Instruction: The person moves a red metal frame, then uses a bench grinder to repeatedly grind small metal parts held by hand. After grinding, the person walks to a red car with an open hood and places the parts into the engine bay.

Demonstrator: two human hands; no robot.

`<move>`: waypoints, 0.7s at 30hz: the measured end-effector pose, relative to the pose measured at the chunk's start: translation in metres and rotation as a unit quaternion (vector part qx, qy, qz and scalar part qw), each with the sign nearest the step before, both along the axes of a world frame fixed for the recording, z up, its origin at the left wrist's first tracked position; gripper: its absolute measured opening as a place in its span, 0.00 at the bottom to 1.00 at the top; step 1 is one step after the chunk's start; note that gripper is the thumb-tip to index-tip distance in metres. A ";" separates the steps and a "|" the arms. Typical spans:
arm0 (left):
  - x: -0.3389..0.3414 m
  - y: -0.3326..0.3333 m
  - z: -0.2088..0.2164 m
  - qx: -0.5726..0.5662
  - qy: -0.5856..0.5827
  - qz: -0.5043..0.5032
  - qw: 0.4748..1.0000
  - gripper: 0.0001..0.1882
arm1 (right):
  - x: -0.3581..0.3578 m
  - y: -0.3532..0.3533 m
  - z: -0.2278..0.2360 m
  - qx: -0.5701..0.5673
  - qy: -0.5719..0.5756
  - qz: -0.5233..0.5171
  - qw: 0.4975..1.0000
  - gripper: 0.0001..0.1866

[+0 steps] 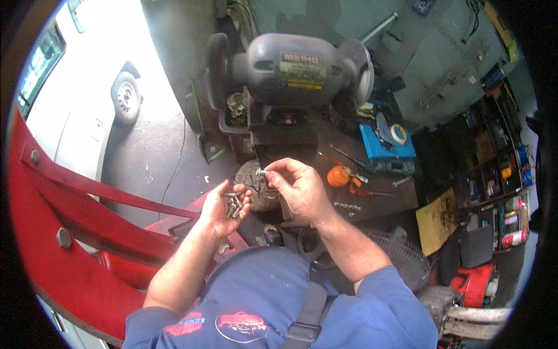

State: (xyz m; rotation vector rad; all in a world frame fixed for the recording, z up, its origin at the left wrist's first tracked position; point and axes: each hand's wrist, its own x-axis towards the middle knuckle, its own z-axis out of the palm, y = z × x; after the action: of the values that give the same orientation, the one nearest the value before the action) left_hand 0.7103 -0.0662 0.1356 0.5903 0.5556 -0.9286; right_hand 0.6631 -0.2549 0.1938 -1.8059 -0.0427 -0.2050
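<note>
My left hand (216, 210) is cupped palm up, its fingers curled round several small metal bolts (234, 208). To its right and a little higher, my right hand (301, 189) pinches a single bolt (262, 173) between thumb and fingertips. The pinched bolt points left, above the cupped palm and apart from it. Beneath it sits a dark, rounded, cloth-like bundle (247, 176). Beyond my hands stands a grey bench grinder (273, 70) with a wheel at each end. More small bolts (347, 206) lie in a row on the dark workbench (383, 203), right of my right hand.
A blue case (372, 142) with a tape roll (399, 134) on top stands on the bench. Near it are an orange round object (338, 176) and hand tools. Red steel beams (87, 232) rise at left, beyond them a white vehicle (87, 110). A fan (401, 256) stands at right.
</note>
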 end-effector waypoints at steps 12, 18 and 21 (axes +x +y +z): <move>0.070 0.003 0.046 0.158 -0.359 0.085 0.916 0.15 | 0.102 0.052 -0.018 0.257 0.123 0.013 0.959 0.11; 0.094 0.010 0.047 0.150 -0.356 0.105 0.916 0.13 | 0.117 0.071 -0.006 0.245 0.096 0.022 0.965 0.12; 0.100 0.009 0.049 0.153 -0.364 0.106 0.913 0.13 | 0.119 0.073 -0.003 0.240 0.080 0.017 0.967 0.12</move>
State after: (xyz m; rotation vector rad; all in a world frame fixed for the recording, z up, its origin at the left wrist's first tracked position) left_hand 0.8104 -0.0570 0.1846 1.0728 0.0778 -0.3588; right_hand 0.7824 -0.1820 0.1904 -1.3317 0.0851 -0.0385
